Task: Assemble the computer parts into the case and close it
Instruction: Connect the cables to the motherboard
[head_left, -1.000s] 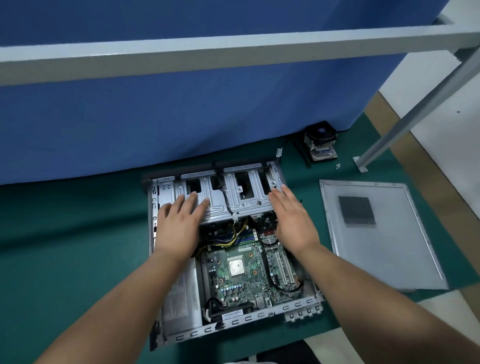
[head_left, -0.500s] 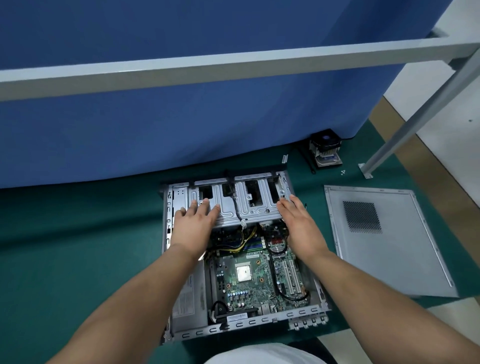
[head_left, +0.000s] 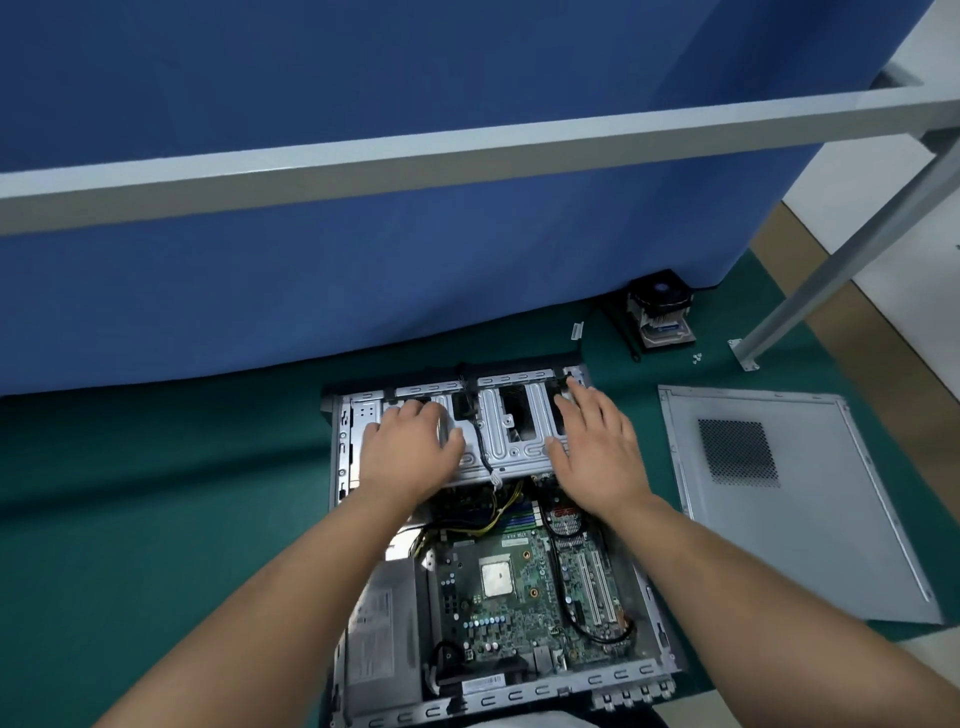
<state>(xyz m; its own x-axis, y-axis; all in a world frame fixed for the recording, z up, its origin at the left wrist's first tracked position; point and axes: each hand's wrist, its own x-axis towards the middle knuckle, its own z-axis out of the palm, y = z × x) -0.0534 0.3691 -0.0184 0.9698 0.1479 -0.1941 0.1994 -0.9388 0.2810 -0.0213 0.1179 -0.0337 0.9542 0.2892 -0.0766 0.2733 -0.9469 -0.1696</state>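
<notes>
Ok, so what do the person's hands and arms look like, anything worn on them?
Both are bare: the left hand and right hand wear no gloves, rings or watch, and both forearms are uncovered with no sleeves in view. Nothing is marked or strapped on them.

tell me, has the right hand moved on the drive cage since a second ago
Yes. The right hand has slid toward the far right corner of the drive cage; its fingertips now reach the case's back edge, where earlier they stopped short.
</notes>
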